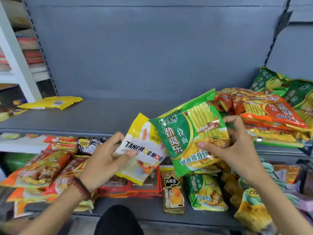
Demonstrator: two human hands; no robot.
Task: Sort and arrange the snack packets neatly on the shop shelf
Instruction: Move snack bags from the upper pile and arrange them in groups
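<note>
Snack packets shown: a green noodle packet (189,141) is pinched by the right hand (235,143). A yellow-and-white "TANGMOUMOU" packet (144,150) is pinched by the left hand (105,160).

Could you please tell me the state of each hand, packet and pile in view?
Left hand: pinches the Tangmoumou packet.
Tangmoumou packet: held up, tilted, edge behind the green packet.
Right hand: grips the green packet.
Green packet: held up, tilted.
Yellow packet: lying flat on the shelf.
Orange pile: heaped loosely on the shelf's right.
</note>
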